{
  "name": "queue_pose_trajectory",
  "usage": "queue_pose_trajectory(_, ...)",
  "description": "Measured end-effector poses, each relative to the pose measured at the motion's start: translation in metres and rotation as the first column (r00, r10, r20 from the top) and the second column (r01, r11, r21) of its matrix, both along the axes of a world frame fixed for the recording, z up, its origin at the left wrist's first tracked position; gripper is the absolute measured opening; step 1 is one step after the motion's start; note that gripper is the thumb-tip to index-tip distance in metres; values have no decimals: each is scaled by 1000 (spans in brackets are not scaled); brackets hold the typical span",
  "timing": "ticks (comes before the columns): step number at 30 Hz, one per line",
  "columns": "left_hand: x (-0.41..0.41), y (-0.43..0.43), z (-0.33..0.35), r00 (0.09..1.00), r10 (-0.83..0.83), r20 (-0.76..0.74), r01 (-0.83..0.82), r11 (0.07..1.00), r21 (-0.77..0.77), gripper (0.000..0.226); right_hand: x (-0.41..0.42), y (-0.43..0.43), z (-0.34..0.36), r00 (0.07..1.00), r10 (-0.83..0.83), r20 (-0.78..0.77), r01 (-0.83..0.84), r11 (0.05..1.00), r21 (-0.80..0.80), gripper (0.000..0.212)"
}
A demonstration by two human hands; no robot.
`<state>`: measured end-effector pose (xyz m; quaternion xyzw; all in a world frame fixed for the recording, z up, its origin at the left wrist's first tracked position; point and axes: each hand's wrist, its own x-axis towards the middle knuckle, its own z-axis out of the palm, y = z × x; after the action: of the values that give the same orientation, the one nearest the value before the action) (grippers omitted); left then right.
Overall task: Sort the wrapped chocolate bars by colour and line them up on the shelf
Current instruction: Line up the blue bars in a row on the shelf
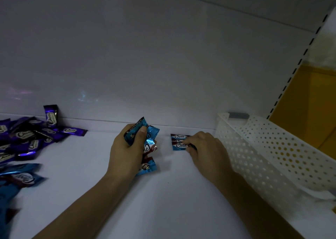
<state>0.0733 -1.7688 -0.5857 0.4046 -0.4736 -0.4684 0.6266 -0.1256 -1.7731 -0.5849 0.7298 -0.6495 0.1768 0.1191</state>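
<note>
A bunch (151,136) of blue bars is gripped in the left hand (127,147) above the middle of the shelf (172,198), close to the back wall (163,57). The bars are fanned and stand nearly upright, their long axes tilted up and to the right. One end sticks out below the palm. The thumb (143,129) is clamped across the top of the bunch and the other fingers are curled behind it, mostly hidden.

Just to the right, a short row (179,141) of three blue bars lies flat against the back edge of the shelf. They overlap one behind another. Their long axes run left to right, along the wall, with the "Choco" print facing up and reading upright. The right hand (205,147) is at the row's right end. Its fingers (187,141) are bent narrow and pinch the end of the nearest bar.

A white perforated basket (263,147) stands just beside the right hand. Far left, purple bars (32,135) lie in a loose heap pointing all ways, one propped upright against the wall. More blue bars (23,177) are scattered in front of the heap, blurred.
</note>
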Motion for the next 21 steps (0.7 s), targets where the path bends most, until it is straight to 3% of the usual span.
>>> queue_pose_trajectory(6, 0, 0, 0, 1000, 7, 12, -7, 1000, -1, 11, 1, 2, 0, 1000, -5, 20, 5, 1000, -18, 26)
queue_pose_trajectory(8, 0, 1, 1, 1000, -24, 15, 24, 1000, 1, 11, 7, 4, 2, 964, 69, 256, -52, 996, -73, 19)
queue_pose_trajectory(9, 0, 2, 2, 998, -54, 27, 54, 999, -4, 11, 13, 7, 6, 874, 112, 472, -95, 994, -58, 17)
queue_pose_trajectory(10, 1, 3, 3, 994, -88, 59, 89, 996, -21, 12, 20, 11, 11, 713, 129, 689, -172, 985, -7, 17)
queue_pose_trajectory(11, 1, 4, 3, 985, -118, 123, 125, 991, -48, 12, 27, 15, 17, 522, 110, 846, -278, 960, 46, 22)
queue_pose_trajectory(12, 2, 4, 3, 967, -143, 210, 163, 983, -81, 13, 32, 18, 19, 410, 80, 908, -360, 930, 80, 30)
queue_pose_trajectory(14, 1, 6, 2, 913, -188, 363, 245, 962, -118, 15, 37, 22, 20, 361, 103, 927, -450, 890, 77, 35)
queue_pose_trajectory(17, -1, 8, -1, 848, -211, 486, 303, 945, -120, 12, 38, 23, 22, 278, 152, 948, -478, 879, -1, 14)
queue_pose_trajectory(21, -2, 5, -2, 879, -214, 426, 263, 963, -57, 6, 25, 18, 26, 171, 46, 984, -330, 944, 13, 12)
